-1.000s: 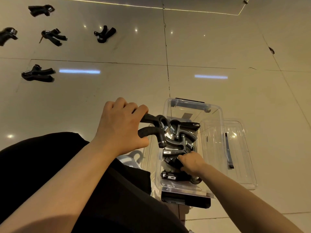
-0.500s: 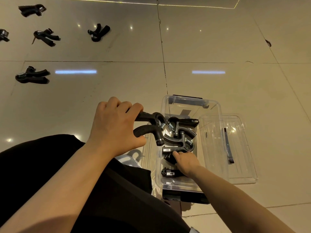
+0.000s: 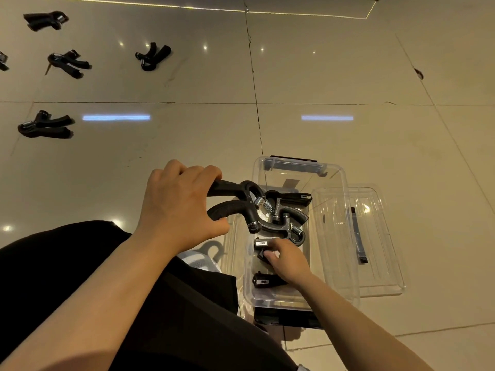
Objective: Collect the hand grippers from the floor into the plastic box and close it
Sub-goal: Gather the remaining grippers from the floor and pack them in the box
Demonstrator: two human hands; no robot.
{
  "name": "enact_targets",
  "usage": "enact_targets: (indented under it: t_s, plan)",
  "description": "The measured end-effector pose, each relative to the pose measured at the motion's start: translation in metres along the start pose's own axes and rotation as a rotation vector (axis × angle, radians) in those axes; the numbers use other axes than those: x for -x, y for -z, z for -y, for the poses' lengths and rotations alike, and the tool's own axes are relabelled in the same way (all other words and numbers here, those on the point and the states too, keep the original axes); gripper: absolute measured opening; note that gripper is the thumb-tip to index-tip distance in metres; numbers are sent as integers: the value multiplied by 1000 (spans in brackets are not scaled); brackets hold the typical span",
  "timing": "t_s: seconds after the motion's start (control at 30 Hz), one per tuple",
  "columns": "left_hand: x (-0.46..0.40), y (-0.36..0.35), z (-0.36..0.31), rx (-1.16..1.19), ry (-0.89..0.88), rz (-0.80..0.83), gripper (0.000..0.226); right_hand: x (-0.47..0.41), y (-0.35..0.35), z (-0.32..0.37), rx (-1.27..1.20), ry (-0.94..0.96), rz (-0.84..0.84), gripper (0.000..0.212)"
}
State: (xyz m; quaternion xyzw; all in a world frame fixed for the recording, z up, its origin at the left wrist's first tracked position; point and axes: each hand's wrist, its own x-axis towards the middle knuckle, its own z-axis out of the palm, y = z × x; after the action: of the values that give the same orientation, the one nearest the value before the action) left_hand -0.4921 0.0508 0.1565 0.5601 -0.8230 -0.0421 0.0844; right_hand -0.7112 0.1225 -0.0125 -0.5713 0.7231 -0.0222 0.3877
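My left hand (image 3: 176, 207) grips the two handles of a black hand gripper (image 3: 238, 207) and holds it over the left rim of the clear plastic box (image 3: 294, 170). The gripper's spring end points into the box. Several black hand grippers (image 3: 286, 218) lie piled inside. My right hand (image 3: 288, 259) reaches down into the box, its fingers closed on one of the grippers (image 3: 263, 254) near the bottom. More grippers lie on the floor at the far left, the nearest (image 3: 45, 125) on its side, another (image 3: 152, 56) farther back.
The clear lid (image 3: 375, 236) lies flat on the tiles, touching the box's right side, with a black latch strip (image 3: 357, 236) showing on it. Two more grippers (image 3: 68, 62) (image 3: 45, 20) sit at the upper left. My dark-clothed knee (image 3: 80, 263) fills the lower left.
My right hand has shifted slightly left inside the box on the gripper there. My left hand stays at the box's left rim with its gripper.
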Motion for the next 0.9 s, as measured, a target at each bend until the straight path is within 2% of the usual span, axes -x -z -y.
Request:
enact_targets:
  t_s: [0.07, 0.13, 0.23, 0.4, 0.5, 0.6, 0.73, 0.83, 0.9]
  plan:
    - [-1, 1, -1, 34, 16, -21, 58, 16, 18, 19, -448, -53, -105, 21]
    - [-3, 2, -3, 57, 17, -53, 58, 36, 42, 40, -803, -29, -151, 15]
    - [-3, 1, -8, 51, -30, -98, 58, 57, 68, 64, -1021, 57, -170, 15]
    - [2, 0, -14, -22, -157, -187, 58, 64, 78, 85, -898, 70, -238, 20]
    - [7, 2, -17, -29, -144, -232, 62, 72, 81, 84, -846, 102, -251, 27]
    - [12, 0, -30, 72, -21, -231, 67, 81, 86, 81, -735, 134, -322, 34]
    - [17, 1, -66, 359, 215, -127, 72, 91, 107, 75, -703, 200, -578, 25]
    - [18, -5, -83, 586, 334, -12, 74, 94, 124, 68, -479, 293, -732, 23]
    - [16, -10, -81, 676, 372, 52, 72, 96, 130, 66, -301, 368, -761, 20]
